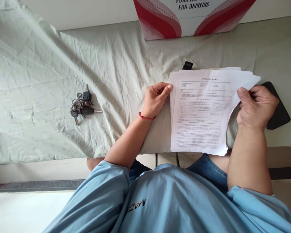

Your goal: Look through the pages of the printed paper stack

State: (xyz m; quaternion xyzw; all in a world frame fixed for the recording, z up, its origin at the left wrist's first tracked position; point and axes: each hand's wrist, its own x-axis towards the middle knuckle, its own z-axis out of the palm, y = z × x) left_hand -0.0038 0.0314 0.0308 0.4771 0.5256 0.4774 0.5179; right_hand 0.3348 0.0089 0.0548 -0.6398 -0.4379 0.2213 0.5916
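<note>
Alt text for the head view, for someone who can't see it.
A person's left hand and right hand hold printed sheets headed OVERLEAF NOTES over a pale cloth, with keys to the left and a red-and-white box behind.

White printed sheets (199, 113) overlap in a loose, uneven-edged stack.

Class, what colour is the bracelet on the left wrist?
The bracelet is red; it shows best in the head view.
</note>
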